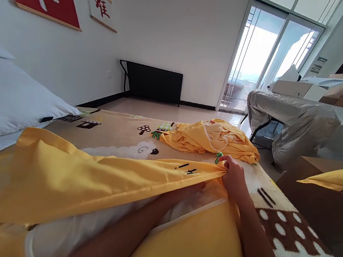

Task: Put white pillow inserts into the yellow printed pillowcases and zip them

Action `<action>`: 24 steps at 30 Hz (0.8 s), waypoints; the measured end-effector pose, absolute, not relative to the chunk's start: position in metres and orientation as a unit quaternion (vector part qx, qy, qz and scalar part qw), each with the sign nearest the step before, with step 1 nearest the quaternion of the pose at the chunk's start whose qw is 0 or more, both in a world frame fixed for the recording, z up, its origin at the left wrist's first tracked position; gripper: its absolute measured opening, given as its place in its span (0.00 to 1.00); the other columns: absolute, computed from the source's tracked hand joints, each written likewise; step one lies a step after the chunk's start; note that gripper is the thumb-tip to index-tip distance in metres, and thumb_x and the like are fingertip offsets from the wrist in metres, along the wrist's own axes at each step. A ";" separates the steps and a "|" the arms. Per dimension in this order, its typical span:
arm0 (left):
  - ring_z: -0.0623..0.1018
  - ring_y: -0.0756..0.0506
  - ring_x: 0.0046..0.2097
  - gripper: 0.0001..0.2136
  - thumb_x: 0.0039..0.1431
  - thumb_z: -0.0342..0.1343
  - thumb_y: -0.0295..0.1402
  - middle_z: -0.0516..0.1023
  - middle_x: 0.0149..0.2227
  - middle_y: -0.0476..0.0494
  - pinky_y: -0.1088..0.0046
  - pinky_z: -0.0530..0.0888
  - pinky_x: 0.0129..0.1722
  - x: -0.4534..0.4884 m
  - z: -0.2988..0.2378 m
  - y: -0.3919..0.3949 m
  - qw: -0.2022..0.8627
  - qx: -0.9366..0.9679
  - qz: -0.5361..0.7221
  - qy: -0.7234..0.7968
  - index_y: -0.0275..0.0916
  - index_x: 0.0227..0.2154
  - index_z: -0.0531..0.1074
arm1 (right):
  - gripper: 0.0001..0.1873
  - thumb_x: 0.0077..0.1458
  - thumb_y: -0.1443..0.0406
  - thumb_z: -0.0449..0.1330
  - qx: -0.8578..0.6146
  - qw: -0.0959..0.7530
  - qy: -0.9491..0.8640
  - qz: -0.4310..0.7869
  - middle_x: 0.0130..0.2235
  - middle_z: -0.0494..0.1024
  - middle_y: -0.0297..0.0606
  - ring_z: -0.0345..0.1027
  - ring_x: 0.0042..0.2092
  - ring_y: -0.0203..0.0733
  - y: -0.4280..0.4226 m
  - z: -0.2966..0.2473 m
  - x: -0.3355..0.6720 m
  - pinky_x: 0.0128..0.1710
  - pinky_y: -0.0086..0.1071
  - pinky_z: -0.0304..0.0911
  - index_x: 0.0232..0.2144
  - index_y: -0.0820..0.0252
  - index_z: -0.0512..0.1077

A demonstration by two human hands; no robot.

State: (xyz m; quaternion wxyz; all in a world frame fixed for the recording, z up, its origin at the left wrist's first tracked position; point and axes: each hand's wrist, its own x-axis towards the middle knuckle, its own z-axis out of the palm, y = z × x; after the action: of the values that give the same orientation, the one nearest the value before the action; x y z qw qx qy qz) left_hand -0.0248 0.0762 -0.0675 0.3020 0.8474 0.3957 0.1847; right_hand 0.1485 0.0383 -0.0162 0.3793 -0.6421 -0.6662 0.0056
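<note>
A yellow pillowcase [69,170] with a small black print lies across the bed in front of me, its opening facing me. My right hand [233,175] grips its far right corner, fingers closed on the cloth. My left forearm [161,210] reaches into the opening, over white fabric [85,218] that shows inside; whether that is a pillow or a lining I cannot tell. Yellow cloth hides the fingers of my left hand near that same corner. A pale-edged yellow flap [195,240] lies beneath my arms.
Crumpled yellow bedding [211,137] lies at the bed's far edge. White pillows [13,92] rest at the left on the patterned bedspread [115,128]. A cardboard box [309,203], yellow cloth [337,176] and a plastic-covered table [298,115] with boxes stand right. A folded black frame [153,82] leans against the wall.
</note>
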 end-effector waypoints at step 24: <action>0.67 0.50 0.29 0.08 0.56 0.51 0.37 0.71 0.26 0.51 0.74 0.65 0.32 -0.007 -0.049 0.041 0.335 0.874 0.227 0.268 0.38 0.28 0.70 | 0.19 0.36 0.69 0.54 -0.553 0.488 -0.647 0.191 0.30 0.79 0.36 0.70 0.34 0.44 0.043 -0.019 0.156 0.34 0.30 0.63 0.33 0.62 0.77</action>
State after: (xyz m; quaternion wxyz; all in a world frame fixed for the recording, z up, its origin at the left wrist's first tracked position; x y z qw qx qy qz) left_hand -0.0069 0.0410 -0.0487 0.3350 0.8744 0.2681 0.2267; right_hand 0.1564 0.0434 -0.0189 0.4881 -0.5535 -0.6473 0.1908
